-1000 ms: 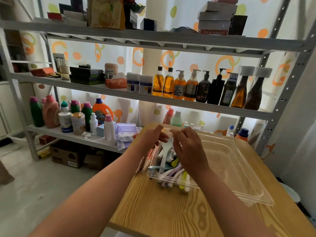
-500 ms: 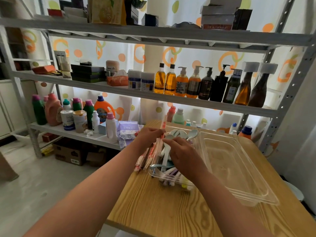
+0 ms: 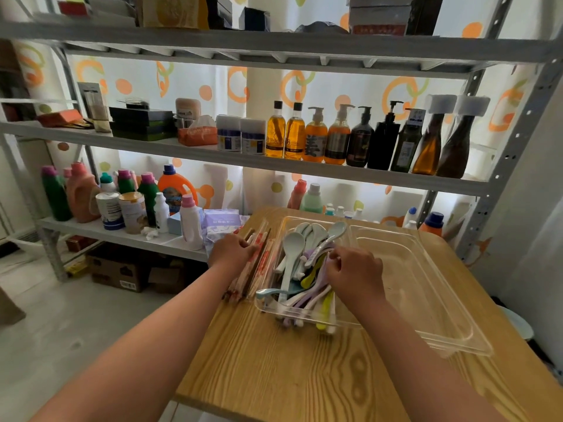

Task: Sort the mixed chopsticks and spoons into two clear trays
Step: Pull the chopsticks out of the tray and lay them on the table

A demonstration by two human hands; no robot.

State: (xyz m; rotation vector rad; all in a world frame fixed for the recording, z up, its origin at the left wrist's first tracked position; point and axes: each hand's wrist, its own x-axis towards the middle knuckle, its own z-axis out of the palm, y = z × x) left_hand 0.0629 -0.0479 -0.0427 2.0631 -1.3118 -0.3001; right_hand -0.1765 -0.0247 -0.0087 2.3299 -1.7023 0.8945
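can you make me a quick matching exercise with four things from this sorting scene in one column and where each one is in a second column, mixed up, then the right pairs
Things:
1. wrapped chopsticks
2. pile of spoons
3. large clear tray
4. orange detergent jug

Places:
A. on the lowest shelf, to the left of the table
B. in the narrow clear tray at the table's middle
C. under the left hand, at the table's left edge
D. on the right of the table, with nothing in it

Pairs: 1-C, 2-B, 3-D, 4-A
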